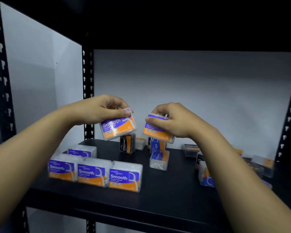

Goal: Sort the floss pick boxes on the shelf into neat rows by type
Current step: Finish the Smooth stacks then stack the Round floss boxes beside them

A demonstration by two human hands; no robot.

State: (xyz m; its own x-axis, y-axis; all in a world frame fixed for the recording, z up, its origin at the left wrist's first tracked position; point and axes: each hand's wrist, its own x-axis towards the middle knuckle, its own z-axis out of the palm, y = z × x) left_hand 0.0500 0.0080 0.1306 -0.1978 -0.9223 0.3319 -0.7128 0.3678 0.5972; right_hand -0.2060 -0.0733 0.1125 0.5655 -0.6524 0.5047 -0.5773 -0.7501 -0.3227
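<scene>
Above the black metal shelf board (pixel 166 190), the left hand (pixel 101 108) pinches a clear plastic floss pick box with a purple-and-orange "Smooth" label (pixel 117 127) by its top edge, tilted. The right hand (pixel 171 121) grips a second purple-and-orange clear box (pixel 156 130) the same way, level with the first and apart from it. On the board's front left stands a row of three matching "Smooth" boxes (pixel 94 173). A black "Charcoal" box (pixel 127 143) stands upright toward the board's back.
</scene>
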